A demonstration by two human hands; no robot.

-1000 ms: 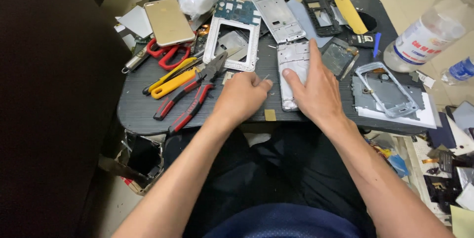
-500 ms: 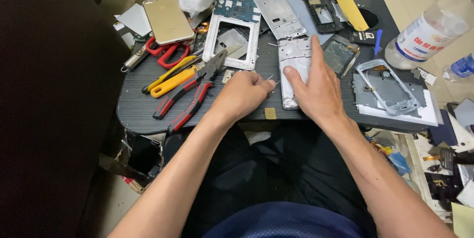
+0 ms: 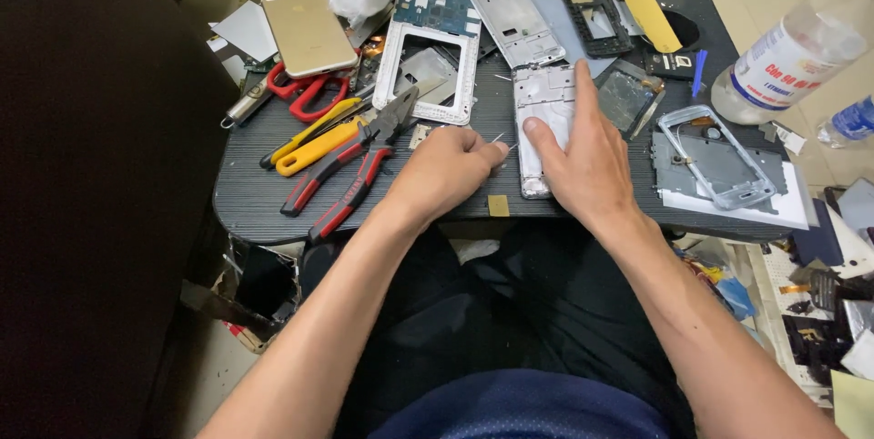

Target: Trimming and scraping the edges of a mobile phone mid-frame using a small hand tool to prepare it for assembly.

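Left hand: closed in a loose fist, pinching a thin metal pin at its fingertips, just left of the frame.
Right hand: open, lying flat on the silver phone frame, pressing it down.
Silver phone frame: mid worktop, near edge, lengthwise.
Left of hands: red-handled pliers, yellow-handled tool.
Far left: gold phone.
Far right: clear plastic bottle.

Bare metal phone frame, matt ribbed dark tabletop, glossy gold phone
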